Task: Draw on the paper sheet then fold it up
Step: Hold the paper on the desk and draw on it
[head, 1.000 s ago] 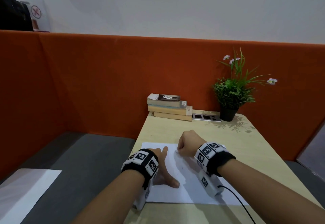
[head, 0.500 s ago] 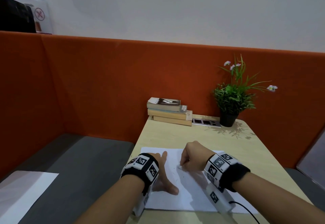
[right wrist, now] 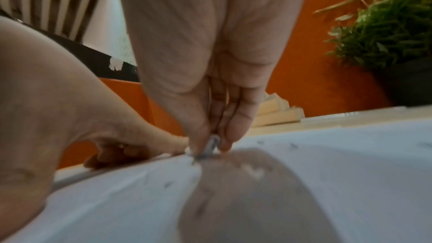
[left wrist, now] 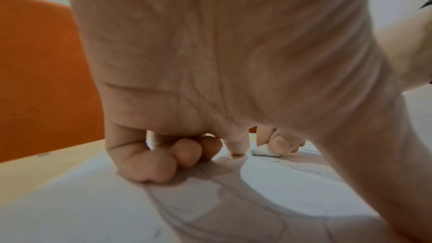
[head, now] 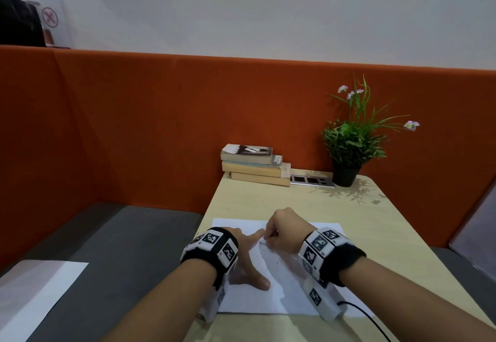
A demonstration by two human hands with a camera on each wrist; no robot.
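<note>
Our right hand (head: 281,230), pinching a short drawing stub (right wrist: 211,147), has slid back beside our left hand's (head: 245,260) forefinger, which pins the paper sheet (head: 290,296) — the drawing continues, no folding yet.

Drawing tool (right wrist: 211,147): small, blurred, mostly covered by the right hand (head: 283,231) pinching it; kind unclear. Paper sheet (head: 271,298): marks too faint to read, near corners under wrist cameras. Second white sheet (head: 35,296): cut off at lower left edge.
</note>
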